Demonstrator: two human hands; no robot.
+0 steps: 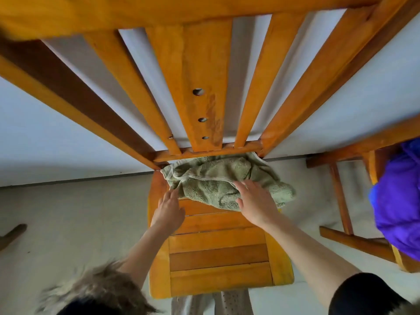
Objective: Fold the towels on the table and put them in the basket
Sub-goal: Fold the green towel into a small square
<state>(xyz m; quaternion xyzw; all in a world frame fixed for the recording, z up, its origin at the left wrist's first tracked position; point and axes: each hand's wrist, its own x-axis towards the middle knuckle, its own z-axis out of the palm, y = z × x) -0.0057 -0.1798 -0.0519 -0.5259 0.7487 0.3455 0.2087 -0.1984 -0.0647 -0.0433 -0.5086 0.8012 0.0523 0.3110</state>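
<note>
Green and soft, the towel (227,183) lies bunched up at the back of the wooden chair (218,258) seat, right by the chair's back slats. I see my right hand (256,203) lying flat on the towel with fingers spread. My left hand (168,210) is open too, its fingertips touching the towel's left edge. A purple bundle (400,201) sits on another chair (341,196) beside this chair.

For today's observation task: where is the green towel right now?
In the head view, the towel lies crumpled at the back of the chair seat, against the backrest, under both hands' fingertips.
</note>
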